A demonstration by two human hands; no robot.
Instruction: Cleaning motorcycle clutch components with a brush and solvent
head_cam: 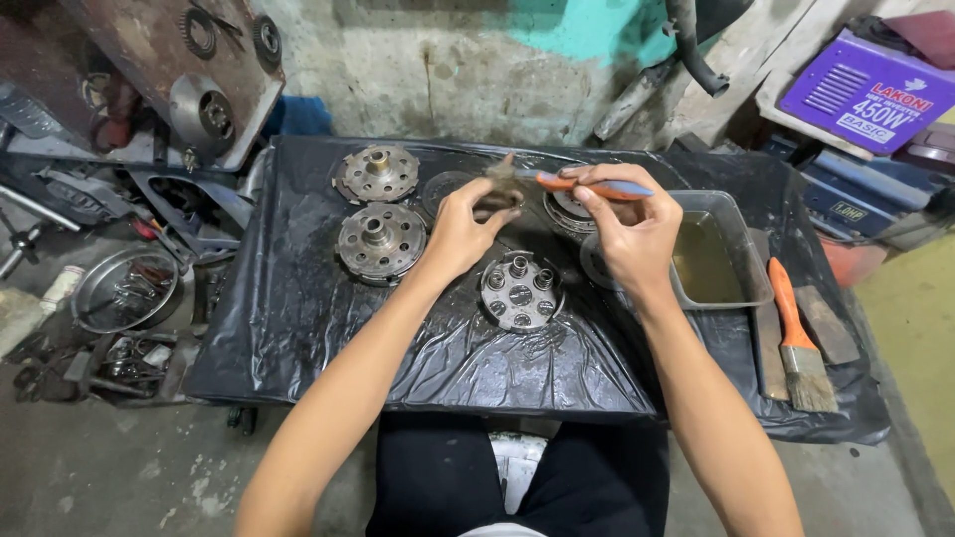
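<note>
Probably a repair workshop: greasy clutch parts (378, 242), scattered tools (119, 293), stained concrete wall (438, 80)

Left hand (460, 231) holds a small part (494, 204); right hand (629, 227) brushes it with a toothbrush (572, 182).

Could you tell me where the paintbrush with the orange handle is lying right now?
In the head view, the orange-handled paintbrush lies on the black plastic sheet at the far right, just right of the metal tray of liquid, beside the right hand.

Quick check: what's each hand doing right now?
Left hand: closed around a small dark metal part.
Right hand: pinching an orange-handled brush, bristles toward that part.
</note>
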